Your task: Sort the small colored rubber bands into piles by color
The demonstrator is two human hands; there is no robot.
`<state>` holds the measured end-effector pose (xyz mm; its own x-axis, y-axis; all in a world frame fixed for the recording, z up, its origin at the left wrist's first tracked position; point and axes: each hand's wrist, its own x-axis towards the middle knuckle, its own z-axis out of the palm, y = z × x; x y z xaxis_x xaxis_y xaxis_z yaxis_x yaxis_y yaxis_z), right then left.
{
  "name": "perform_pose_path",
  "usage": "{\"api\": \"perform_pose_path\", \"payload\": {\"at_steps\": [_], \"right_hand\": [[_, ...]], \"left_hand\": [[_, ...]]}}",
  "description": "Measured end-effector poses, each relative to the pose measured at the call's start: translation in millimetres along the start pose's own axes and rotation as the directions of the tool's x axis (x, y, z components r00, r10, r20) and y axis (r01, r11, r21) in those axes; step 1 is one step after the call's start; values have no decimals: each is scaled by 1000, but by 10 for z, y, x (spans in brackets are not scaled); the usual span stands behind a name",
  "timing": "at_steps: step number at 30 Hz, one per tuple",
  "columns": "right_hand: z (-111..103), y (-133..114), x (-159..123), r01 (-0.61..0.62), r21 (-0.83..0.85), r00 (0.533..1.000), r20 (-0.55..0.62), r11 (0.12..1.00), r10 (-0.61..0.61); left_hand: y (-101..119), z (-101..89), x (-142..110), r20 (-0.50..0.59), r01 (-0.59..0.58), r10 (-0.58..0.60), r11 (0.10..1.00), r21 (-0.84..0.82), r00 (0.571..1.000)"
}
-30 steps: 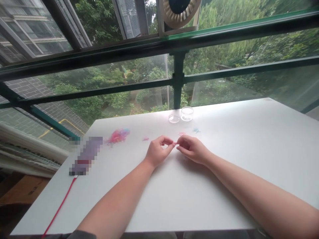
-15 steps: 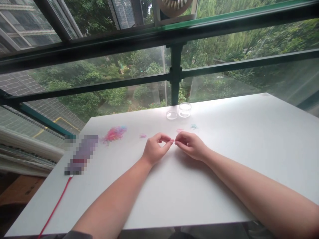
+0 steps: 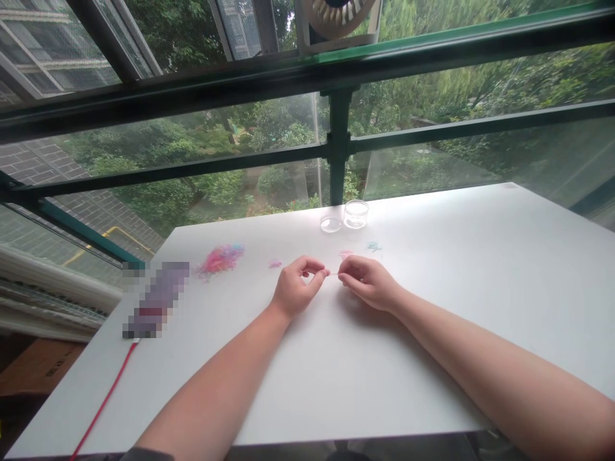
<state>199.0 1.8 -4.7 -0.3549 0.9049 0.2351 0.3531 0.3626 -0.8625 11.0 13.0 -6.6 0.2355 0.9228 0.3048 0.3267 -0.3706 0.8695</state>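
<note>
A thin pale pink rubber band (image 3: pixel 334 274) spans the short gap between my hands above the white table (image 3: pixel 307 378). One end is pinched between the thumb and forefinger of my left hand (image 3: pixel 298 288). My right hand (image 3: pixel 368 280) pinches the other end, its fingers curled. Just behind the right hand lies a little group of pink bands (image 3: pixel 344 253), partly covered by it, with a teal group (image 3: pixel 373 246) beyond. Left of my left hand are a few magenta bands (image 3: pixel 275 263). Farther left spreads a bigger heap of mixed pink, red, purple and blue bands (image 3: pixel 221 259).
A clear round jar (image 3: pixel 356 215) stands near the table's back edge, its clear lid (image 3: pixel 330 225) beside it. At the left lies a blurred-out phone-like object (image 3: pixel 157 299) with a red cable (image 3: pixel 108 397). Green window railings (image 3: pixel 339 147) rise behind the table.
My hands have drawn slightly apart, the left one shifting a little leftward. The band between the fingertips now shows as a thin, longer line.
</note>
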Motion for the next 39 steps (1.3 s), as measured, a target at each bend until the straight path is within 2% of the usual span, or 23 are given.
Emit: {"api": "perform_pose_path", "payload": {"at_steps": [5,9,14,28,39], "right_hand": [[7,8,-2,15,-31,1000,4,999,-14],[8,5,-6,21,-40,1000,19,999,-20],[9,8,-8,19,-37,999,45,999,-18],[-13,31,-3,47,-63,999,28,997,-45],[-4,24,2,62,-20,998,16,998,-61]], "left_hand": [[22,6,-21,95,-13,8,999,52,995],[22,16,-27,127,-16,8,998,64,992],[9,14,-21,126,-30,20,997,75,992],[-39,8,-3,137,-13,6,999,52,991],[-61,3,-3,129,5,-10,999,38,992]]}}
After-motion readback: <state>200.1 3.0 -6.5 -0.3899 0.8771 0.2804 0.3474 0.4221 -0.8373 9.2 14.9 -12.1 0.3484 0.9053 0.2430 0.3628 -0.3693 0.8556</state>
